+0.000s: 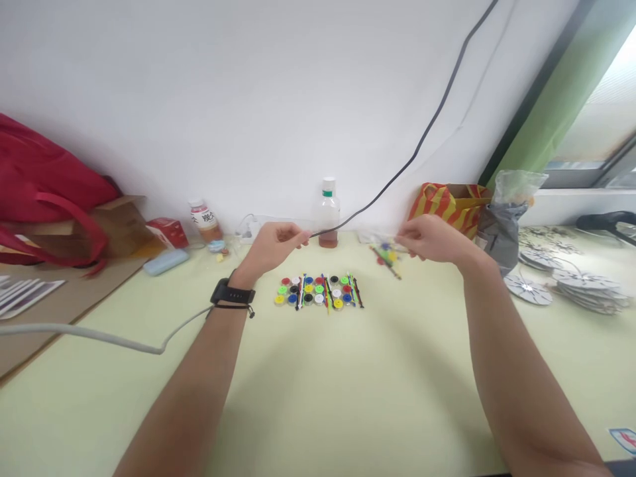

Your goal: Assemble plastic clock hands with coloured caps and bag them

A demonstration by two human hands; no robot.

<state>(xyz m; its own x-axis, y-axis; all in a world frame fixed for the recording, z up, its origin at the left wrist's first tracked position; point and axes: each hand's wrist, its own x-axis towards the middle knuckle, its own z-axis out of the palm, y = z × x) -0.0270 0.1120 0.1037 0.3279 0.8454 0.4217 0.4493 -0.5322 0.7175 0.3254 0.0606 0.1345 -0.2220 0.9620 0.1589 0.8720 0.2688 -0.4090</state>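
My left hand (278, 246), with a black watch on its wrist, is closed in a pinch on a black cable (417, 147) that runs up to the top right. My right hand (432, 238) is closed on a small clear bag of coloured pieces (386, 255), blurred by motion, held above the table. Between and below the hands, several round coloured discs (309, 289) lie in rows. Thin coloured sticks (356, 291) lie between and beside the disc groups.
Against the wall stand a bottle of brown liquid (328, 215), a labelled bottle (205, 222) and a striped bag (447, 205). A red bag (50, 175) sits on the left. Stacked white discs (589, 285) lie right. A grey cable (114, 336) crosses the left side.
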